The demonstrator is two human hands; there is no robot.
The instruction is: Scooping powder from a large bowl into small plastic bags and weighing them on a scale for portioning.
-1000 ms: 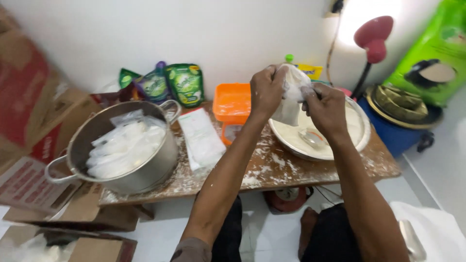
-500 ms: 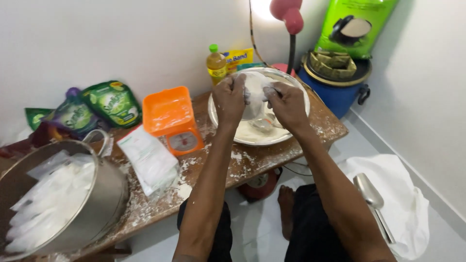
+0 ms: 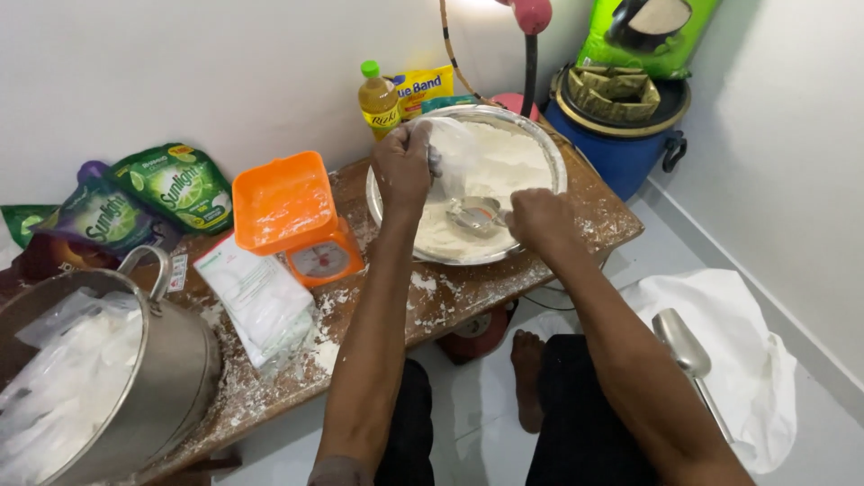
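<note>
The right hand (image 3: 538,219) has been lowered from the clear bag (image 3: 454,157), now gripped by the left hand (image 3: 403,166) alone over the flour basin (image 3: 538,135), and is closed on the metal scoop (image 3: 477,216); filling seems underway, so a loaded scoop must be lifted into the bag's mouth.

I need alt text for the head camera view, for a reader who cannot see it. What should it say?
A person's left hand holds a clear plastic bag over a metal bowl of white flour, while the right hand grips a metal scoop in the flour. An orange scale and a large pot of filled bags stand on the floury wooden table.
</note>
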